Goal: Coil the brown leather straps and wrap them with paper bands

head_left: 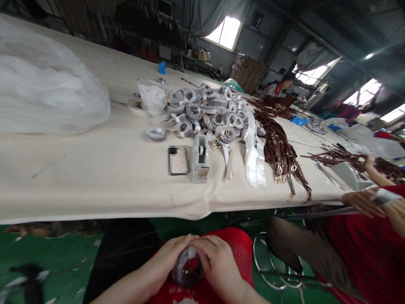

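Presently, I find the left hand (175, 252) and right hand (217, 255) closed around a wrapped coil (183, 272), below the near edge of the table (95, 177); slackening could unwind it.

Both hands (218, 254) are bare, the clothing (238, 251) red with fine checks and white print

Ahead of the right hand (217, 256), the desk (104, 179) carries a tape dispenser (200, 159) and wrapped coils (209, 110). Brown straps (279, 145) lie to that hand's right.

Wrapped coil (182, 273) partly behind the fingers (211, 248)
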`<state>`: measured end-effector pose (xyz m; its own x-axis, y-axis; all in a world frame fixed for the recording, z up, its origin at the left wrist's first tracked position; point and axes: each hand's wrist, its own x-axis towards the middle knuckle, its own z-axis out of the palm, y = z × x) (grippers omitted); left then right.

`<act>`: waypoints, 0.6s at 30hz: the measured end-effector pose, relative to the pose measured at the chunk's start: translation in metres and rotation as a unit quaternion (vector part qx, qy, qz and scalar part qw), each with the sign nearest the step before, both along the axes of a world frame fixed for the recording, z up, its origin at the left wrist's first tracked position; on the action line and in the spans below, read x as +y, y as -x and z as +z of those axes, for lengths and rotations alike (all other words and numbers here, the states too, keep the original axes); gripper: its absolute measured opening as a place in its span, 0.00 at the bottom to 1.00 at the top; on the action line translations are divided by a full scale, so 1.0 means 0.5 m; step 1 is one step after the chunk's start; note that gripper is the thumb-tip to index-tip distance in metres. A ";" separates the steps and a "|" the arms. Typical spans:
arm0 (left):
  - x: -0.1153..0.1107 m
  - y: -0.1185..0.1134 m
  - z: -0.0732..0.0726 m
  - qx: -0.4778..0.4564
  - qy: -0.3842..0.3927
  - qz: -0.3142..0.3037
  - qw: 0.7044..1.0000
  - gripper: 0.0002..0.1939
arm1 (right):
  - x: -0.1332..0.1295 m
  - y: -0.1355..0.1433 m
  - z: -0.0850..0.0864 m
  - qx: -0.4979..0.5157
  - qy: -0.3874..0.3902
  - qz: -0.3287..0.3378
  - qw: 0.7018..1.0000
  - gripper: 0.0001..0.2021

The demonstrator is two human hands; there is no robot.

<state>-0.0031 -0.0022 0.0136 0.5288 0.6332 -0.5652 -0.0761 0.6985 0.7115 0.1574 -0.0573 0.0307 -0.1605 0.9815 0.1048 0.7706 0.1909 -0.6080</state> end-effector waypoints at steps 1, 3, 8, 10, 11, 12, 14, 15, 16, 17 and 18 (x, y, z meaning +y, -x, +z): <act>0.000 0.000 -0.002 0.016 -0.020 -0.013 1.000 0.23 | -0.003 -0.001 -0.004 -0.002 -0.011 -0.007 1.000 0.11; 0.000 0.000 -0.007 0.032 -0.050 -0.035 0.998 0.26 | -0.003 -0.003 -0.007 -0.019 -0.027 -0.005 0.999 0.09; -0.001 0.003 -0.016 0.024 -0.043 -0.047 0.998 0.26 | 0.004 -0.001 0.000 -0.086 -0.041 0.091 0.991 0.06; -0.005 0.005 -0.019 0.015 -0.017 -0.036 0.999 0.24 | 0.000 0.000 0.000 -0.104 -0.056 0.129 0.985 0.07; -0.008 0.005 -0.021 0.009 -0.004 -0.028 1.000 0.23 | -0.004 0.001 -0.001 -0.107 -0.067 0.138 0.982 0.08; -0.010 0.006 -0.023 0.002 0.008 -0.022 1.000 0.23 | -0.007 0.001 -0.003 -0.104 -0.078 0.142 0.981 0.08; -0.013 0.006 -0.027 -0.005 0.027 -0.015 1.000 0.24 | -0.014 0.000 -0.008 -0.083 -0.105 0.142 0.981 0.09; -0.013 0.007 -0.029 -0.005 0.032 -0.014 0.999 0.24 | -0.017 0.000 -0.011 -0.071 -0.117 0.137 0.981 0.09; -0.014 0.008 -0.031 -0.009 0.035 -0.019 0.999 0.25 | -0.019 0.000 -0.013 -0.061 -0.126 0.131 0.981 0.10; -0.014 0.010 -0.032 -0.016 0.034 -0.027 0.999 0.27 | -0.019 0.000 -0.015 -0.053 -0.130 0.123 0.982 0.10; -0.014 0.012 -0.032 -0.026 0.028 -0.036 0.999 0.27 | -0.020 0.001 -0.017 -0.047 -0.129 0.114 0.984 0.10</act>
<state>-0.0090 -0.0091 -0.0026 0.6020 0.5601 -0.5691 -0.0595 0.7422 0.6675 0.1570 -0.0671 0.0222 -0.3943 0.8611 0.3209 0.7399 0.5046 -0.4449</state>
